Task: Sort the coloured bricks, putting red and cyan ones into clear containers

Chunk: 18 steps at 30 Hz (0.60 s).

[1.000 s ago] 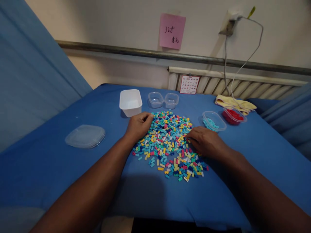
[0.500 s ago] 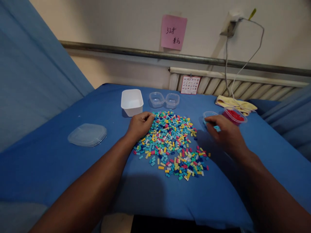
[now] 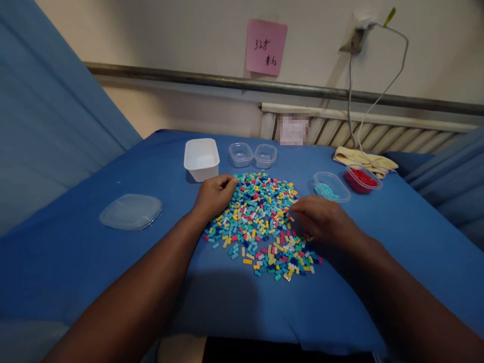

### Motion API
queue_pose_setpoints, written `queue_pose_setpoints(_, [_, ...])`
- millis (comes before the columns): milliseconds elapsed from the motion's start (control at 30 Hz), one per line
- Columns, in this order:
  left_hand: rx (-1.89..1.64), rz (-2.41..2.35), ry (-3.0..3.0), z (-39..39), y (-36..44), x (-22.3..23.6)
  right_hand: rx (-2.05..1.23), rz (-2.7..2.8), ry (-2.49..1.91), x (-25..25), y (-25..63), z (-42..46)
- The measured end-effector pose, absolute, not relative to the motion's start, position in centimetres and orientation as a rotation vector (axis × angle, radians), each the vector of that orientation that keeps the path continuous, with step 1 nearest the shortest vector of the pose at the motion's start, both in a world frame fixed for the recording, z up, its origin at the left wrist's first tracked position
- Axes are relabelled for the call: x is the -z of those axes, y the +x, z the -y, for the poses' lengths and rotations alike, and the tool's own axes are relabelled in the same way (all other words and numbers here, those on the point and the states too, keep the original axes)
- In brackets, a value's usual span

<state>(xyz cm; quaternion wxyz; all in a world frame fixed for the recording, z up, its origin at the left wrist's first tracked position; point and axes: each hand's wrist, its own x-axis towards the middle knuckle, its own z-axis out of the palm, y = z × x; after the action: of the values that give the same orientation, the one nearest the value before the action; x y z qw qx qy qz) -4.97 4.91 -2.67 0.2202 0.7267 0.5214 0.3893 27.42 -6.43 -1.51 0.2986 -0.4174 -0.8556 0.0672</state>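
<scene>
A spread-out pile of small toy building bricks [image 3: 260, 214] in blue, turquoise, yellow, pink, green and white lies on the blue cloth. Against its upper left edge rests my left hand [image 3: 215, 194], fingers curled and pressed together; whatever they may pinch is hidden. My right hand [image 3: 325, 217] hovers low over the pile's right side, thumb and fingers apart, with no brick seen between them. Beyond it, a clear tub [image 3: 342, 194] contains turquoise bricks. Right beside that, another clear tub [image 3: 378, 185] is filled with red bricks.
A white bin [image 3: 202, 171] and two clear tubs [image 3: 241, 156] stand behind the pile. Stacked clear lids [image 3: 130, 212] lie at left. A yellow cloth [image 3: 363, 159] sits at the back right, under a hanging cable [image 3: 389, 88]. Blue curtains flank the table.
My right hand has moved left and toward me, from above the tub of turquoise bricks to the pile's right side. My left hand has stayed at the pile's edge. The view shifted slightly.
</scene>
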Motion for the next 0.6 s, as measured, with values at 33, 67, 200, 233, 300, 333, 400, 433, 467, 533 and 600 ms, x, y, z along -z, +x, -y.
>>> queue_pose_setpoints(33, [-1.079,-1.444,2.012,-4.9,-5.0,2.7,-0.265,2.33,-1.073,1.6,26.4,6.6])
queue_pose_setpoints(67, [-1.081,-1.447,2.012,-4.9,-5.0,2.7,-0.329,2.376,-1.052,1.7,25.6,6.7])
queue_pose_setpoints(200, [-1.069,-1.446,2.009,-4.9,-5.0,2.7,-0.414,2.446,-1.108,1.7,24.5,6.9])
queue_pose_setpoints(233, [-1.068,-1.444,2.006,-4.9,-5.0,2.8,-0.412,2.449,-1.132,1.6,24.6,6.9])
queue_pose_setpoints(300, [-1.068,-1.442,2.002,-5.0,-5.0,2.8,-0.4,2.457,-1.172,1.5,25.1,7.0])
queue_pose_setpoints(333, [-1.067,-1.439,2.003,-5.0,-5.0,2.9,-0.396,2.466,-1.182,1.4,25.4,7.0])
queue_pose_setpoints(400, [-1.065,-1.437,2.005,-5.0,-5.0,2.9,-0.387,2.483,-1.196,1.5,25.9,7.1])
queue_pose_setpoints(433, [-1.062,-1.438,2.005,-5.0,-4.9,2.9,-0.383,2.488,-1.203,1.5,26.1,7.1])
queue_pose_setpoints(467, [-1.06,-1.44,2.004,-5.0,-4.9,2.8,-0.381,2.493,-1.206,1.6,26.2,7.2])
queue_pose_setpoints(533, [-1.065,-1.439,2.001,-4.9,-4.9,2.8,-0.383,2.512,-1.195,1.6,26.3,7.2])
queue_pose_setpoints(600, [-1.07,-1.432,2.003,-4.9,-4.9,2.7,-0.395,2.542,-1.17,1.5,26.1,7.2])
